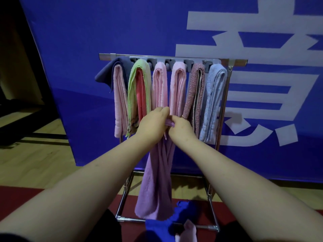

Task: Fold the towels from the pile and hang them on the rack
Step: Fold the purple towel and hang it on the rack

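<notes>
In front of the towel rack: fold step in hand, lilac towel gathered lengthwise.
Left hand & right hand touch, fingers curled, both pinching the towel's top edge; the rest hangs toward the floor. Six folded bundles already on the rack. Next, prob.: halve it, then drape it over an arm. Blue towel + pink towel wait in the near pile.

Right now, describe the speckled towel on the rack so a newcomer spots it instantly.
Start at the metal rack in front of the blue banner. Of its hanging folded towels, take the second from the right, beside the light blue towel. The speckled towel is the only mottled one, with a dark stripe inside.
</notes>
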Tool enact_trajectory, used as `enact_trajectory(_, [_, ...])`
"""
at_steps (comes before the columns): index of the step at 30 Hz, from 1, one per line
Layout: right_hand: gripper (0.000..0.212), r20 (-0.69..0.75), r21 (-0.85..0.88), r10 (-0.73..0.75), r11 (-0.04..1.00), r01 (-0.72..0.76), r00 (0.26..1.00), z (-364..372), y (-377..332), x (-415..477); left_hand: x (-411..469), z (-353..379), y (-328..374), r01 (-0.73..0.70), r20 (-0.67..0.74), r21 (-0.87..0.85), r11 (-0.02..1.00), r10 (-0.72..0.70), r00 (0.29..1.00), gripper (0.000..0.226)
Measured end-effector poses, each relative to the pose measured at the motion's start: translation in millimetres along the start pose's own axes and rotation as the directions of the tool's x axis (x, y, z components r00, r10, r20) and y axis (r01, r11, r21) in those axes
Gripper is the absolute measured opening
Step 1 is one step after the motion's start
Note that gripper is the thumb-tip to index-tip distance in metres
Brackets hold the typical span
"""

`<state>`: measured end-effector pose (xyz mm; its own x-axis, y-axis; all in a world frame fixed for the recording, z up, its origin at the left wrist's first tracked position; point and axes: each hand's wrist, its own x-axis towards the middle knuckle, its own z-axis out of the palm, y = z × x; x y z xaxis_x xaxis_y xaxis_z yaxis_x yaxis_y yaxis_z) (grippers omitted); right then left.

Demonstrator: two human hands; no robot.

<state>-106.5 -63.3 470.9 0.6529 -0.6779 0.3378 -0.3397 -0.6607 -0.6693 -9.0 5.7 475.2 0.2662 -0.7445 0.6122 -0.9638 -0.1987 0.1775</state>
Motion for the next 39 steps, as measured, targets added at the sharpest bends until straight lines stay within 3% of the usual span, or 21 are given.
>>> enact_trajectory(4, [0.028, -0.063, -0.025, -0.037, 0.999, 0.036, 0.997, -0.4, -2.2, -2.3, -10.0, 11.4, 2.6, 0.211, 0.099, 0.078, 0.974, -0.219, 0.971, 0.028])
enact_trajectory(9, [0.046, -0.084, -0.038, 0.055, 0.998, -0.059, 0.995, -5.7, 1.4, -2.3, -23.3, 30.7, 2.1, 0.392, 0.213, 0.090, 0.916, -0.402, 0.891, 0.036])
enact_trajectory(14, [0.030, -0.026, -0.188, 0.057, 0.980, -0.061, 0.998, -12.0, 13.8, -5.1, -14.2, 23.7, 7.7, 0.355, 0.179, 0.035, 0.934, -0.356, 0.917, 0.025])
enact_trajectory(17, [0.014, 0.008, -0.200, 0.035, 0.979, -0.033, 0.999, -6.4, 15.5, -5.1, -4.0, 18.4, 11.4, 0.287, 0.219, 0.051, 0.957, -0.291, 0.931, 0.020])
enact_trajectory(20, [0.011, -0.009, -0.201, 0.061, 0.978, -0.062, 0.998, -2.6, 15.2, -3.0, 0.1, 13.7, 12.2, 0.228, 0.262, 0.105, 0.968, -0.248, 0.933, 0.014])
enact_trajectory(25, [0.013, -0.048, -0.244, 0.013, 0.969, -0.024, 0.999, 1.8, 13.8, 3.2, -0.3, 7.4, 7.3, 0.162, 0.260, 0.207, 0.965, -0.214, 0.942, 0.018])
enact_trajectory(39, [0.021, -0.150, -0.286, -0.061, 0.958, 0.016, 0.987, -5.2, -15.4, 48.9, 39.1, -23.2, -9.6, 0.163, 0.135, 0.226, 0.960, -0.197, 0.971, 0.023])
